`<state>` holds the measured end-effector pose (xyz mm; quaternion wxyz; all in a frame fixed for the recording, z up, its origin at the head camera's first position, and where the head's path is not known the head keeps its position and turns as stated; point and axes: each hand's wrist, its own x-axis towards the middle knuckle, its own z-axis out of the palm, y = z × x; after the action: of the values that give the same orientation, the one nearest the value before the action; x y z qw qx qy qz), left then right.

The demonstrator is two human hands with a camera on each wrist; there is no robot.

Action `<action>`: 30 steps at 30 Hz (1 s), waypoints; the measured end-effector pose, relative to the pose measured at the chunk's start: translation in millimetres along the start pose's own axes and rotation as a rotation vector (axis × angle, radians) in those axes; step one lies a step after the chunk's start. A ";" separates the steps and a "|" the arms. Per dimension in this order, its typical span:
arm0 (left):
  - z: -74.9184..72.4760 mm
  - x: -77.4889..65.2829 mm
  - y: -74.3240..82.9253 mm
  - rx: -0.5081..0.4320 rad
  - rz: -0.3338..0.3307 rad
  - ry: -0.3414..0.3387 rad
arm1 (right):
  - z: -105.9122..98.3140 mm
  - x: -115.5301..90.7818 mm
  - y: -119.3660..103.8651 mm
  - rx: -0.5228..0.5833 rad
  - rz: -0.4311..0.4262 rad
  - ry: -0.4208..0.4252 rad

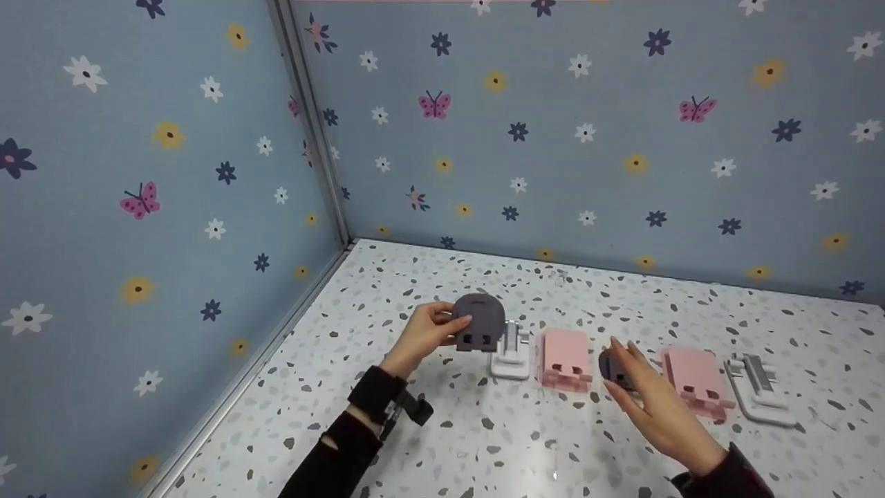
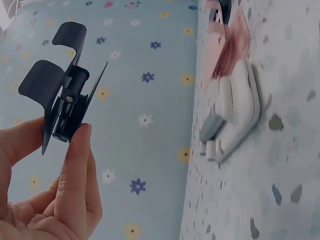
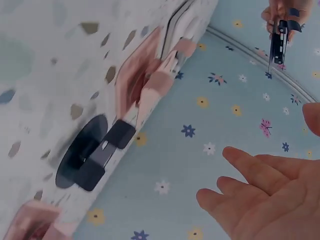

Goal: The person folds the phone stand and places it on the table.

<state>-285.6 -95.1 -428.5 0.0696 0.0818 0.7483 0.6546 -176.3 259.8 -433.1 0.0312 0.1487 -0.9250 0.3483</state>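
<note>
My left hand (image 1: 425, 330) pinches a dark grey foldable phone stand (image 1: 484, 311) by one edge, raised above the table. In the left wrist view, the thumb and fingers grip the lower end of this stand (image 2: 75, 80), and its two curved hooks point up and left. My right hand (image 1: 657, 411) is held over the table with its fingers extended, holding nothing. It overlaps a second dark grey phone stand (image 1: 608, 366) in the head view. The right wrist view shows that stand (image 3: 72, 162) lying on the table, apart from the fingers (image 3: 250, 167).
In a row on the speckled table (image 1: 484, 443) lie a white-and-grey stand (image 1: 511, 371), a pink stand (image 1: 563, 346), another pink stand (image 1: 691, 366) and a white-and-grey one (image 1: 774, 413) at the right. Flower-patterned walls (image 1: 553, 152) rise behind and at the left.
</note>
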 end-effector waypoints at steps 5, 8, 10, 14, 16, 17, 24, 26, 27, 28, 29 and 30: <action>-17.6 10.9 -14.8 0.061 -0.058 0.055 | 2.1 -6.5 15.0 -0.147 -0.011 0.045; -22.6 17.2 -23.5 0.110 -0.096 0.089 | 2.4 -9.4 25.2 -0.189 -0.013 0.063; -24.7 21.1 -29.3 0.153 -0.123 0.105 | 1.1 -11.5 31.9 -0.211 0.001 0.057; -28.8 26.9 -39.3 0.244 -0.160 0.110 | -0.8 -16.0 45.4 -0.257 0.004 0.081; -30.7 28.2 -42.6 0.293 -0.174 0.110 | -1.6 -17.9 51.0 -0.265 0.007 0.087; -31.5 28.8 -43.9 0.323 -0.181 0.111 | -1.7 -18.7 53.6 -0.270 0.009 0.090; -35.3 27.0 -47.1 0.484 -0.229 0.096 | -3.5 -22.5 62.2 -0.303 0.026 0.090; -34.8 26.6 -47.0 0.529 -0.215 0.096 | -3.8 -24.0 63.3 -0.309 0.019 0.098; -34.1 26.5 -47.0 0.547 -0.207 0.096 | -3.8 -24.6 63.9 -0.318 0.011 0.106; -33.3 26.5 -46.4 0.565 -0.198 0.100 | -3.9 -25.4 64.5 -0.326 0.002 0.116; -32.4 26.9 -46.1 0.586 -0.185 0.105 | -3.9 -26.0 65.1 -0.330 -0.007 0.126; -31.5 27.4 -45.4 0.612 -0.169 0.111 | -4.0 -26.4 65.6 -0.336 -0.010 0.130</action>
<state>-320.4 -125.7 -469.2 0.0548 0.0006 0.9172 0.3947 -170.8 315.9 -476.0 0.1173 0.1231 -0.9654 0.1976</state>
